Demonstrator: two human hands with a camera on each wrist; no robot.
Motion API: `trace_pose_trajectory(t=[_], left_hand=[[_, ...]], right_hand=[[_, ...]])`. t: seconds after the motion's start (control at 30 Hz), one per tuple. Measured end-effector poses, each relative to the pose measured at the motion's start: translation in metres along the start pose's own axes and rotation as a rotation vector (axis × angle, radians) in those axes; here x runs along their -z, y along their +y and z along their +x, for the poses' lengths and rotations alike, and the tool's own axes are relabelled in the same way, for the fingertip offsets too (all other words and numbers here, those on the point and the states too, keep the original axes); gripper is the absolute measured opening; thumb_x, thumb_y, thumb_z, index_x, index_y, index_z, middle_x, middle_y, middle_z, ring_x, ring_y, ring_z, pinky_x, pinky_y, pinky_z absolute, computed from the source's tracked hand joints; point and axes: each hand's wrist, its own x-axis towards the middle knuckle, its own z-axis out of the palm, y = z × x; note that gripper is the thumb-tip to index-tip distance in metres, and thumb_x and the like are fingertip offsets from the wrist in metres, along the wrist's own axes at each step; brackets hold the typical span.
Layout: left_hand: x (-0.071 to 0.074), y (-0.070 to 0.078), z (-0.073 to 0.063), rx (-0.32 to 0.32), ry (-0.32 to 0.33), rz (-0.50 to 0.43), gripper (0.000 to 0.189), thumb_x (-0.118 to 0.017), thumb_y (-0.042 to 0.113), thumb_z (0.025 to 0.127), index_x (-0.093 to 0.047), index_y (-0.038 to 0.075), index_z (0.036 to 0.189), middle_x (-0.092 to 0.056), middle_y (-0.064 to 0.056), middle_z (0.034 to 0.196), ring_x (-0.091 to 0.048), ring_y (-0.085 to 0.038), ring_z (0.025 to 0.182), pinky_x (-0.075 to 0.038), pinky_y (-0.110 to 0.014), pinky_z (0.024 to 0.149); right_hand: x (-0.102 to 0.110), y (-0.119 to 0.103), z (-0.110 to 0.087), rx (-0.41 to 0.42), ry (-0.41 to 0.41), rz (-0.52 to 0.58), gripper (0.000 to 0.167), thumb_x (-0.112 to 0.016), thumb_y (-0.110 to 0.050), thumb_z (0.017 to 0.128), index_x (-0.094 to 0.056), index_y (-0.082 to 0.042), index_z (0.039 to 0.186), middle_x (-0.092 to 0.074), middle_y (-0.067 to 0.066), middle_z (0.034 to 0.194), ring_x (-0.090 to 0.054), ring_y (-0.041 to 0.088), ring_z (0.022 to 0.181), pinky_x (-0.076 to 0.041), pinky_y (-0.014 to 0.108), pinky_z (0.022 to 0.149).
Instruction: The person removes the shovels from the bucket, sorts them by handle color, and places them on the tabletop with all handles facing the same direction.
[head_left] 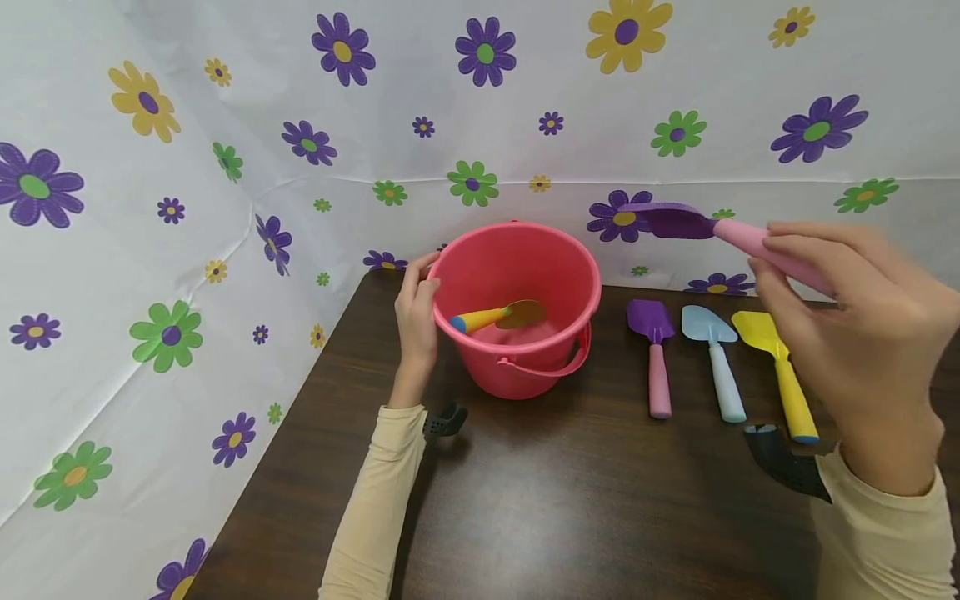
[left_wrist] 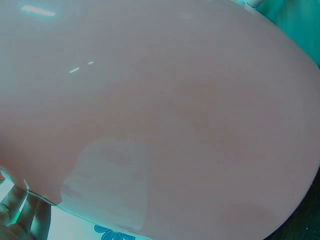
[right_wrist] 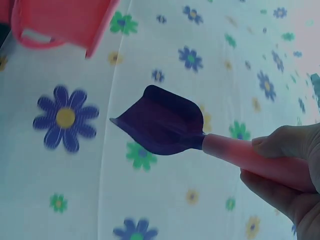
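My left hand grips the left rim of a pink bucket, thumb and fingers on either side of the wall. In the left wrist view the bucket's side fills most of the picture. Inside the bucket lies a toy tool with a yellow handle, blue-tipped, its head a rounded yellow blade. Raised at the right, my right hand holds a purple trowel by its pink handle, blade pointing left toward the bucket. The right wrist view shows the trowel's pointed blade with fingers and thumb around the handle.
Right of the bucket, a purple shovel with pink handle, a light blue trowel and a yellow shovel lie in a row on the dark wooden table. A flower-printed sheet hangs behind and at the left.
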Motion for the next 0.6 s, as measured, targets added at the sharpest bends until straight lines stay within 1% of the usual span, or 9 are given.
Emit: trace_pose_trajectory(t=[0.03,0.1,0.2,0.3,0.37,0.47,0.53,0.57,0.6], left_hand=[[0.0,0.0,0.0,-0.003,-0.001,-0.002,0.046,-0.049,0.022,0.097,-0.061,0.007,0.138,-0.065,-0.01,0.128,-0.062,-0.025,0.109,-0.056,-0.04,0.096],[-0.001,0.0,0.001,-0.008,-0.003,-0.003,0.046,-0.049,0.021,0.096,-0.062,0.006,0.138,-0.065,-0.011,0.127,-0.062,-0.025,0.108,-0.056,-0.041,0.095],[-0.001,-0.001,0.002,-0.01,-0.003,-0.003,0.046,-0.049,0.021,0.096,-0.062,0.006,0.137,-0.066,-0.011,0.127,-0.062,-0.025,0.108,-0.056,-0.04,0.095],[0.0,-0.001,0.002,-0.008,0.002,-0.001,0.046,-0.049,0.021,0.096,-0.062,0.006,0.137,-0.065,-0.011,0.127,-0.062,-0.025,0.108,-0.056,-0.04,0.095],[0.0,-0.001,0.001,-0.004,0.004,-0.001,0.045,-0.049,0.021,0.096,-0.062,0.006,0.137,-0.065,-0.011,0.127,-0.062,-0.025,0.108,-0.056,-0.04,0.094],[0.001,-0.001,0.001,-0.002,0.009,-0.005,0.045,-0.049,0.02,0.096,-0.062,0.006,0.137,-0.065,-0.011,0.127,-0.062,-0.026,0.108,-0.056,-0.041,0.094],[0.0,-0.002,0.001,0.002,0.008,-0.009,0.045,-0.049,0.021,0.096,-0.062,0.007,0.138,-0.065,-0.011,0.127,-0.062,-0.026,0.108,-0.056,-0.041,0.094],[0.0,-0.002,0.002,0.003,0.007,-0.011,0.045,-0.049,0.02,0.097,-0.062,0.007,0.138,-0.065,-0.011,0.127,-0.062,-0.027,0.108,-0.056,-0.041,0.094],[0.0,-0.002,0.002,0.003,0.006,-0.012,0.045,-0.049,0.021,0.097,-0.062,0.007,0.138,-0.065,-0.011,0.127,-0.062,-0.027,0.108,-0.056,-0.042,0.094]], right_hand=[[0.005,0.004,-0.001,-0.021,-0.028,-0.019,0.039,-0.069,-0.025,0.097,-0.075,0.012,0.107,-0.073,0.027,0.108,-0.067,0.053,0.093,-0.041,0.013,0.101],[0.014,0.011,-0.005,-0.074,-0.074,-0.044,0.04,-0.067,-0.023,0.099,-0.073,0.014,0.11,-0.071,0.029,0.113,-0.065,0.053,0.1,-0.038,0.01,0.101],[0.025,0.02,-0.011,-0.149,-0.135,-0.084,0.037,-0.065,-0.017,0.1,-0.07,0.017,0.114,-0.068,0.032,0.119,-0.06,0.054,0.111,-0.033,0.01,0.104],[0.029,0.03,-0.017,-0.199,-0.136,-0.1,0.033,-0.066,-0.01,0.098,-0.069,0.019,0.111,-0.067,0.034,0.119,-0.058,0.054,0.115,-0.032,0.014,0.104],[0.03,0.036,-0.021,-0.222,-0.14,-0.116,0.031,-0.066,-0.007,0.097,-0.068,0.02,0.111,-0.067,0.036,0.118,-0.058,0.05,0.118,-0.031,0.014,0.103],[0.03,0.048,-0.027,-0.289,-0.111,-0.099,0.027,-0.068,-0.002,0.095,-0.07,0.016,0.116,-0.068,0.033,0.12,-0.061,0.02,0.123,-0.032,0.011,0.103],[0.033,0.057,-0.029,-0.305,-0.102,-0.09,0.027,-0.068,0.0,0.095,-0.07,0.013,0.118,-0.072,0.013,0.126,-0.056,-0.001,0.123,-0.034,0.011,0.105],[0.034,0.061,-0.031,-0.31,-0.096,-0.085,0.027,-0.067,0.0,0.096,-0.07,0.012,0.12,-0.071,0.002,0.128,-0.052,-0.009,0.121,-0.035,0.012,0.105],[0.034,0.065,-0.032,-0.338,-0.076,-0.073,0.026,-0.067,0.001,0.096,-0.071,0.01,0.12,-0.069,-0.005,0.13,-0.049,-0.015,0.12,-0.036,0.013,0.107]])
